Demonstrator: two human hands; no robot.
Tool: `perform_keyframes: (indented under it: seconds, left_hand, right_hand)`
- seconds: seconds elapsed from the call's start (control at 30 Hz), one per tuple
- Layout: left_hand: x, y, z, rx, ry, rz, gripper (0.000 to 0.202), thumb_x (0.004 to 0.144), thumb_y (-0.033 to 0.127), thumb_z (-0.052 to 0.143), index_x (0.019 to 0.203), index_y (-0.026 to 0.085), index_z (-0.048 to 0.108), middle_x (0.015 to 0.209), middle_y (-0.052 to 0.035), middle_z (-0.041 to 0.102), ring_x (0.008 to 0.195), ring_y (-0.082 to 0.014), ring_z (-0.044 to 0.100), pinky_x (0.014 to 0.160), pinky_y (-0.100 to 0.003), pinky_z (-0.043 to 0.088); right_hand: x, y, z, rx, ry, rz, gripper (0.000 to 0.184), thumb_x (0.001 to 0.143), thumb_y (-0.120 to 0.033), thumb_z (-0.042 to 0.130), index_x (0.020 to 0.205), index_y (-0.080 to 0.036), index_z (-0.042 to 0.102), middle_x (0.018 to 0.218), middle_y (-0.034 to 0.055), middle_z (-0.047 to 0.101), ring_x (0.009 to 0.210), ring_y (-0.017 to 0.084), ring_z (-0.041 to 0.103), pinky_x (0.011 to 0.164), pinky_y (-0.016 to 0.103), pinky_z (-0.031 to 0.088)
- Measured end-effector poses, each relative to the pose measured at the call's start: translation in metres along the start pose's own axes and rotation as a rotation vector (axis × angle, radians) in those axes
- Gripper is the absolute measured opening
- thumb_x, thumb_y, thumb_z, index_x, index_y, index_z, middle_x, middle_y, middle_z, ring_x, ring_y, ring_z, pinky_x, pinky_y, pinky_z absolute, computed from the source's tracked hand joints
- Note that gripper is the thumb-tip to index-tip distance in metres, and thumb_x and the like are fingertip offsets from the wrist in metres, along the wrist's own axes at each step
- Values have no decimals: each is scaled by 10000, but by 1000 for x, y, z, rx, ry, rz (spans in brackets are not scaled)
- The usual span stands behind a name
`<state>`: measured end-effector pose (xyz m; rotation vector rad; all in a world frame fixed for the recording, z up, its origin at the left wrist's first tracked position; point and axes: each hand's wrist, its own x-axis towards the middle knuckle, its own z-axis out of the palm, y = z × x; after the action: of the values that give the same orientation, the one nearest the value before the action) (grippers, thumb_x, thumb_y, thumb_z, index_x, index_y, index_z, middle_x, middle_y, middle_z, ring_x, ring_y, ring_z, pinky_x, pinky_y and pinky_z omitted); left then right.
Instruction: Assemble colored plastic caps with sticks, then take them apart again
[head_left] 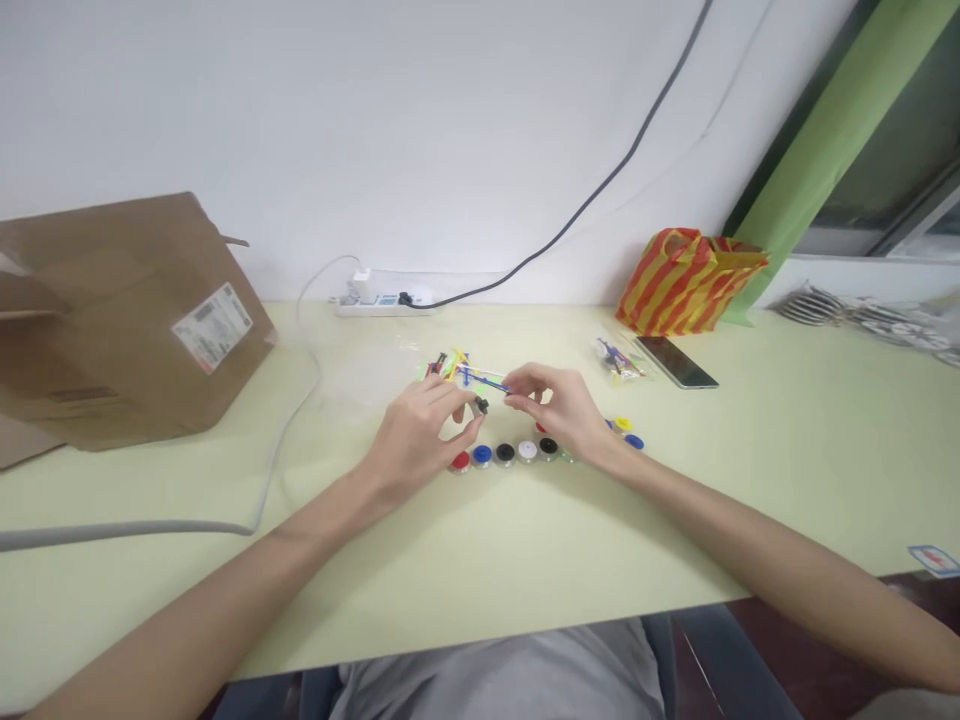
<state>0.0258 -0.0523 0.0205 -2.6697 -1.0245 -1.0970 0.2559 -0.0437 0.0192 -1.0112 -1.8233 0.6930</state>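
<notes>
My left hand (420, 435) pinches a small dark piece (481, 405) between thumb and fingers. My right hand (562, 405) pinches the end of a thin blue stick (491, 383) that points left toward that piece. Both hands hover just above the pale green table (480, 560). Below them lies a row of small round discs (504, 454), red, blue, black and white. A yellow disc (622, 424) and a blue one (634, 441) sit to the right of my right wrist. Behind the hands lies a pile of coloured sticks (450, 364).
A brown cardboard box (127, 320) stands at the left. A white power strip (382, 300) with cables lies by the wall. A red and yellow striped bag (686, 280), a dark phone (676, 361) and a small packet of parts (619, 358) are at the right.
</notes>
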Motion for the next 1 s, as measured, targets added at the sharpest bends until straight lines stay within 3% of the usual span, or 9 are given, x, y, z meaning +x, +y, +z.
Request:
perform_keyframes:
  seconds: [0.13, 0.3, 0.53, 0.73, 1.0]
  left_hand:
    - [0, 2, 1, -10, -10, 42, 107, 983, 277, 612, 967, 202, 685, 752, -12, 667, 793, -197, 588, 763, -352, 490]
    - [-1, 6, 2, -40, -33, 84, 164, 997, 313, 621, 902, 205, 698, 755, -22, 706, 821, -210, 613, 795, -371, 507]
    - [-1, 9, 0, -57, -25, 67, 204, 1007, 372, 609, 961, 214, 729, 720, -18, 715, 780, -204, 620, 777, -364, 506]
    - [-4, 10, 3, -79, -55, 79, 312, 1017, 449, 582, 896, 196, 720, 705, -15, 698, 700, -174, 620, 685, -309, 473]
    - [-3, 13, 0, -185, 9, 5, 292, 976, 389, 669, 774, 179, 689, 663, 3, 658, 660, -144, 551, 682, -276, 445]
  right_hand:
    - [-11, -16, 6, 189, 80, 91, 258, 804, -450, 815, 840, -205, 742, 794, 50, 747, 726, 202, 668, 677, 338, 500]
    - [-23, -25, 10, 113, 122, 14, 167, 837, -370, 804, 772, -222, 759, 789, 35, 747, 747, 195, 643, 736, 345, 483]
    - [-23, -22, 10, 110, 150, 25, 88, 881, -304, 747, 842, -237, 789, 831, 32, 764, 743, 196, 634, 741, 347, 485]
    - [-27, -26, 11, 95, 85, -16, 102, 911, -296, 723, 868, -224, 780, 854, 37, 769, 763, 190, 663, 711, 330, 500]
    - [-28, -21, 11, 48, 95, -72, 111, 927, -285, 709, 945, -199, 777, 894, 38, 778, 787, 169, 683, 708, 304, 524]
